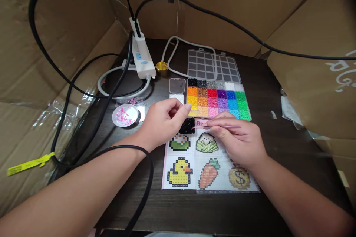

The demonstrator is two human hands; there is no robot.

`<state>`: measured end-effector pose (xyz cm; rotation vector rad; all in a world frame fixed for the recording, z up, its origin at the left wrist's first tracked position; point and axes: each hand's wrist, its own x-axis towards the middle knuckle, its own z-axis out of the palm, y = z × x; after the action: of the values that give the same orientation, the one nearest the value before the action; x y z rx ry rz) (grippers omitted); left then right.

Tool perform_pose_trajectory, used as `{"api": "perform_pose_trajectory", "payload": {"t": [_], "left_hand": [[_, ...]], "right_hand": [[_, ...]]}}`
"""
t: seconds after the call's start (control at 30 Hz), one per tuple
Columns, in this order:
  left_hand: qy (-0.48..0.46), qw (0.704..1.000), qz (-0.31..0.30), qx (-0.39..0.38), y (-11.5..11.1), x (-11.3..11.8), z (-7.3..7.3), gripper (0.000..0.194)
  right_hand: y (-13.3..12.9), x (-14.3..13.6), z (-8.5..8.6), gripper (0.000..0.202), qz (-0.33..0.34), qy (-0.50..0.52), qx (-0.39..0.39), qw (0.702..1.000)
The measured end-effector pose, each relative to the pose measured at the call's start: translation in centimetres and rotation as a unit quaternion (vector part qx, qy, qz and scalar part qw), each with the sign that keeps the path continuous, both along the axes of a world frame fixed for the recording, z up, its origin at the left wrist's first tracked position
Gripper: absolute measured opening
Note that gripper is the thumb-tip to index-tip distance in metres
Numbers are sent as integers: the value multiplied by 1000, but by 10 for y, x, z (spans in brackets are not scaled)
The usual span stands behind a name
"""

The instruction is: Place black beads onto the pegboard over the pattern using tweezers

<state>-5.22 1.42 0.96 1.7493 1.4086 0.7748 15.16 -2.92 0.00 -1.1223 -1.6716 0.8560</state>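
Note:
My left hand (164, 120) is curled around the edge of a small clear box of black beads (187, 126), its thumb on top near the raised lid. Some of its fingers are hidden behind the thumb. Pink tweezers (226, 127) are pinched in my right hand (240, 137), and their tips reach the right side of the black beads. Beneath both hands lies a pattern sheet with a yellow duck (180, 173), a carrot (208, 174) and a coin (239, 177). A clear pegboard (222, 189) covers its right part.
A bead case (246, 117) with many colours stands behind, its clear lid (213, 66) folded back. To the left are a white dish (135, 118) of pink beads and a power strip (144, 59). Black cables (151, 172) cross over my left forearm. Cardboard walls (222, 14) surround the table.

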Motion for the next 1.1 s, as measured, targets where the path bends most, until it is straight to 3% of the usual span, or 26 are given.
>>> {"api": "perform_pose_trajectory", "payload": {"t": [1.1], "left_hand": [[10, 1000, 8, 10, -1, 1, 2, 38]], "right_hand": [[-2, 6, -3, 17, 21, -19, 39, 999]]}}
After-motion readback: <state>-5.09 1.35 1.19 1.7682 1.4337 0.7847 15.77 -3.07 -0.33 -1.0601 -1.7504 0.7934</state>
